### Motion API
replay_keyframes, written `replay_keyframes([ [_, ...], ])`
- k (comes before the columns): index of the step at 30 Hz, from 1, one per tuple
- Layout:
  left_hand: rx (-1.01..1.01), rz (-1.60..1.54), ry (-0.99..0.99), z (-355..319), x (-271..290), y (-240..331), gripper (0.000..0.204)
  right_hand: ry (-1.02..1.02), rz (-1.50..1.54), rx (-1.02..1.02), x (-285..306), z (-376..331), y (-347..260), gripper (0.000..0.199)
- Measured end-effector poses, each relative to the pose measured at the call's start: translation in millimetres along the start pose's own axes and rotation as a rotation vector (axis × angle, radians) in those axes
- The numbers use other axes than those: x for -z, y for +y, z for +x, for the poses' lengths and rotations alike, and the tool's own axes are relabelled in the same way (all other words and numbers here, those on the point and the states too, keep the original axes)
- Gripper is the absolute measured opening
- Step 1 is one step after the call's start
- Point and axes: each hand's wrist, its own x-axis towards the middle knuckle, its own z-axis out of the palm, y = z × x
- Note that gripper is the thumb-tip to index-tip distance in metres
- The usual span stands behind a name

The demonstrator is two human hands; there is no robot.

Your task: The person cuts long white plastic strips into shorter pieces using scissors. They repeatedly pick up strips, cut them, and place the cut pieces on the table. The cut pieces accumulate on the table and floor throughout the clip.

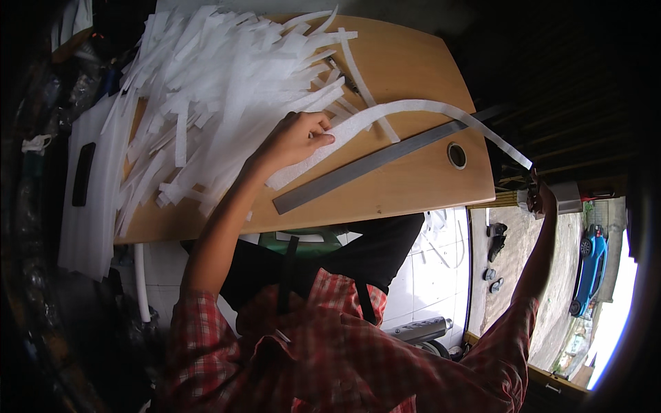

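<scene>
A long white foam strip (413, 107) arcs across the wooden table (413, 55). My left hand (296, 138) rests on the table with its fingers curled on the strip's near end, pinning it beside a pile of cut white foam strips (220, 82). My right hand (540, 196) is stretched out past the table's right edge and grips the strip's far end, which is lifted off the table. A long grey metal ruler (365, 168) lies diagonally just below the strip.
Stacked white foam sheets (89, 199) with a black rectangular cutout lie at the table's left end. A round cable hole (456, 155) sits near the right edge. Beyond are a tiled floor (434, 275) and a blue car (592, 268).
</scene>
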Motion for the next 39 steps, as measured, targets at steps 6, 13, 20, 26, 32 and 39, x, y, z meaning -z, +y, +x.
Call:
replay_keyframes([
  [6,0.076,0.069,-0.033,-0.6,-12.2,-10.8,0.024,0.223,-0.220,-0.279,-6.0,35.5,60.3,0.079],
  [13,-0.041,0.160,0.084,-14.1,-19.2,-11.2,0.022,0.193,0.330,-0.214,29.8,66.6,179.0,0.071],
  [20,-0.067,0.162,0.148,-20.5,-21.6,-15.4,0.020,0.553,-0.037,-0.100,63.2,64.8,221.1,0.078],
  [26,-0.077,0.213,0.234,-19.3,-26.3,-16.9,0.020,0.550,0.167,-0.026,127.6,58.6,267.4,0.076],
  [32,-0.087,0.079,0.222,-19.7,-25.1,-31.6,0.021,0.225,0.932,0.237,167.5,-0.9,288.8,0.074],
  [39,-0.001,0.098,0.171,-18.5,-9.2,15.1,0.022,-0.311,0.822,0.605,-161.2,-194.0,135.7,0.089],
])
